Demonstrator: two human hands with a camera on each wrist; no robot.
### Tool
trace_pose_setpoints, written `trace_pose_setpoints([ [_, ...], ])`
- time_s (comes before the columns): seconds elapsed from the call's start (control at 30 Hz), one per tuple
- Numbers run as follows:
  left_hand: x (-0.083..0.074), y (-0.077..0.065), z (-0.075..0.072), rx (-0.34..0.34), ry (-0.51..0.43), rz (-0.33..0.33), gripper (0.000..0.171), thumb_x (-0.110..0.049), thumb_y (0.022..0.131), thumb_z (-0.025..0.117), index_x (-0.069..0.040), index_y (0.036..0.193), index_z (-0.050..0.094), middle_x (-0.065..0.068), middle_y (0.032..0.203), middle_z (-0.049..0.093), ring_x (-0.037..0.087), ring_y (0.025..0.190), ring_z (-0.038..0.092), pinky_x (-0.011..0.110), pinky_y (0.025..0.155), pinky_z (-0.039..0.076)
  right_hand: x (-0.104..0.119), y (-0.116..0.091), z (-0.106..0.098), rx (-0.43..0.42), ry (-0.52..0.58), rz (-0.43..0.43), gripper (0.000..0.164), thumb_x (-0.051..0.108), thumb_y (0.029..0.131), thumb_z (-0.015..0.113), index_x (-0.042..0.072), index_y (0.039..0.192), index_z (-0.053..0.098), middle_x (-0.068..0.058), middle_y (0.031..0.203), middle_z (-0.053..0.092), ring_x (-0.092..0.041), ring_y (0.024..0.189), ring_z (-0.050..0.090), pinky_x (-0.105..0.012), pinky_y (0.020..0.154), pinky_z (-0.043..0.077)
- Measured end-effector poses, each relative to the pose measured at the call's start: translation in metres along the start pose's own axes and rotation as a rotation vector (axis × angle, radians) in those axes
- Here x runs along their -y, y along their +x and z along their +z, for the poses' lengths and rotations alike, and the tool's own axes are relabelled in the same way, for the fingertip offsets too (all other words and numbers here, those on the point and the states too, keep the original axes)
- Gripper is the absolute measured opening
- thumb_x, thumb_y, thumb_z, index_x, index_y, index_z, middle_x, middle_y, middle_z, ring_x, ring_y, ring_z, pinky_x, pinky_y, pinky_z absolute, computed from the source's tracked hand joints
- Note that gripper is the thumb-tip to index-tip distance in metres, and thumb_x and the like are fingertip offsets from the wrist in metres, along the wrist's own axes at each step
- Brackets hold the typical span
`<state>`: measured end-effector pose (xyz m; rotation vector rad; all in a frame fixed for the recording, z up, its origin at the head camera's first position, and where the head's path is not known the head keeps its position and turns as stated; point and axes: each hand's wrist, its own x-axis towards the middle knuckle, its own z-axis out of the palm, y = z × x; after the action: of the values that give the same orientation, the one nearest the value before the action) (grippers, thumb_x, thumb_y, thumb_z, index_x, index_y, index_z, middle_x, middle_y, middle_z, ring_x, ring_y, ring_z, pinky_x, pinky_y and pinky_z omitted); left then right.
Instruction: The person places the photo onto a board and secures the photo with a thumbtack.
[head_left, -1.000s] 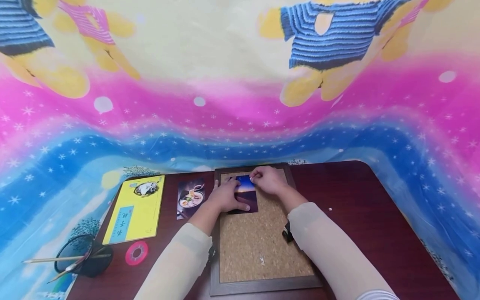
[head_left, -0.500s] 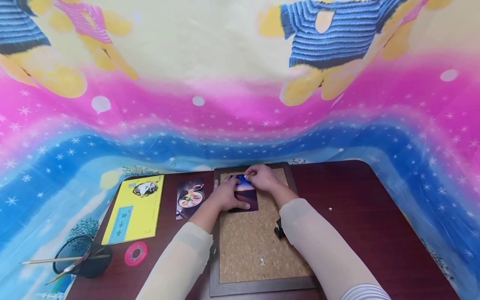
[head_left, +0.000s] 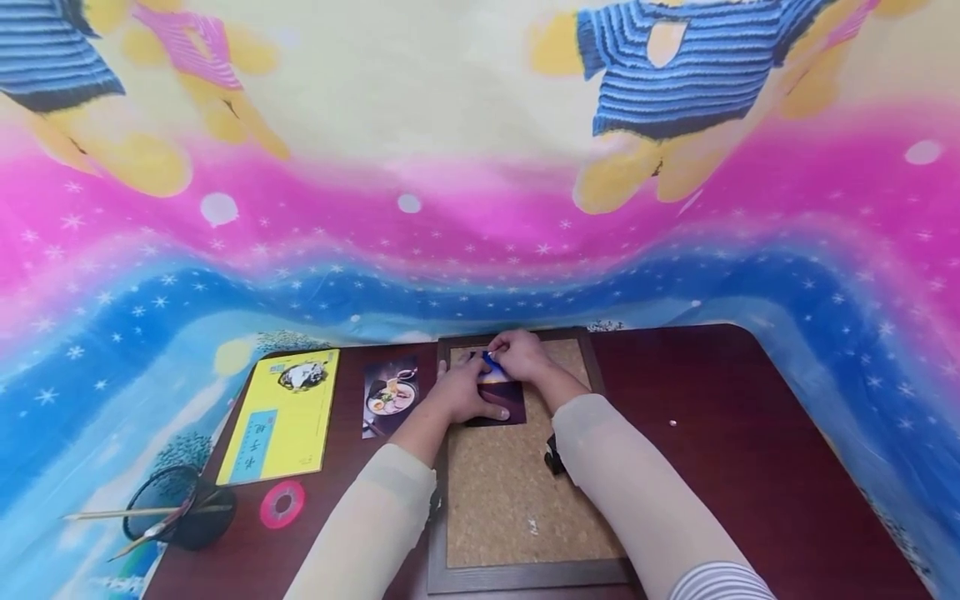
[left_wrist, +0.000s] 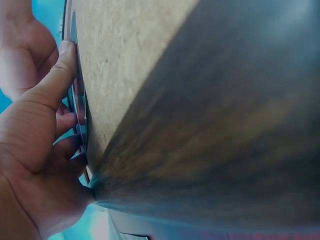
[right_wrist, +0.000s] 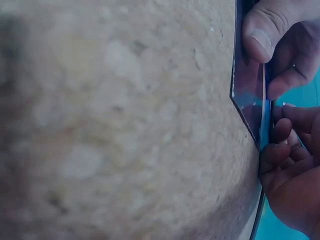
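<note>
A photo of a blue and purple dusk sky (head_left: 506,404) lies near the far end of a framed cork board (head_left: 517,483). My left hand (head_left: 463,396) rests over its left part, fingers spread and thumb (left_wrist: 62,72) pressing the near part. At the photo's top edge, my right hand (head_left: 522,358) pinches a small white push pin (head_left: 491,355) between thumb and fingertips. The right wrist view catches the photo's corner (right_wrist: 248,85) flat on the cork, with both hands close together beyond it; the pin's point is hidden.
Small clear-white pieces (head_left: 533,525) lie on the near cork, and one white bit (head_left: 672,423) on the table at right. Left of the board are a ramen photo (head_left: 390,398), a yellow book (head_left: 288,417), a pink tape roll (head_left: 282,504) and a black pencil cup (head_left: 202,525).
My right hand has shifted left along the photo's top edge, closer to my left fingers, with the pin still pinched. The left hand stays in place on the photo.
</note>
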<state>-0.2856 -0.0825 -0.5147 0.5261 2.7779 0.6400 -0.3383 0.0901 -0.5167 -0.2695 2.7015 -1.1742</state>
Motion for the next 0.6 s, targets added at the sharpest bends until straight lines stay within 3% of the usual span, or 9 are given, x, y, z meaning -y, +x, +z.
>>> trace_pose_setpoints([
  [0.2, 0.000, 0.002, 0.002, 0.004, 0.012, -0.020, 0.113, -0.062, 0.073, 0.088, -0.012, 0.160, 0.038, 0.010, 0.162, 0.043, 0.031, 0.157, 0.021, 0.064, 0.124, 0.007, -0.001, 0.005, 0.000, 0.005, -0.053, 0.009, 0.018, 0.022, 0.102, 0.065, 0.013, 0.109, 0.079, -0.003, 0.099, 0.074, -0.020, 0.094, 0.068, -0.039, 0.086, 0.056],
  [0.53, 0.002, 0.003, 0.002, 0.023, -0.016, -0.032, 0.112, -0.065, 0.072, 0.087, -0.013, 0.159, 0.040, 0.012, 0.166, 0.036, 0.031, 0.157, 0.020, 0.063, 0.125, 0.004, -0.002, 0.011, 0.000, 0.037, -0.093, 0.003, 0.019, 0.020, 0.100, 0.065, 0.013, 0.109, 0.080, -0.004, 0.107, 0.075, -0.023, 0.102, 0.068, -0.040, 0.092, 0.055],
  [0.6, 0.010, 0.008, 0.008, 0.012, -0.029, -0.015, 0.113, -0.069, 0.070, 0.086, -0.013, 0.158, 0.042, 0.013, 0.166, 0.034, 0.032, 0.157, 0.020, 0.065, 0.124, 0.003, -0.002, 0.013, 0.000, 0.047, -0.102, 0.004, 0.019, 0.020, 0.100, 0.065, 0.013, 0.109, 0.080, -0.004, 0.108, 0.075, -0.023, 0.104, 0.068, -0.040, 0.092, 0.054],
])
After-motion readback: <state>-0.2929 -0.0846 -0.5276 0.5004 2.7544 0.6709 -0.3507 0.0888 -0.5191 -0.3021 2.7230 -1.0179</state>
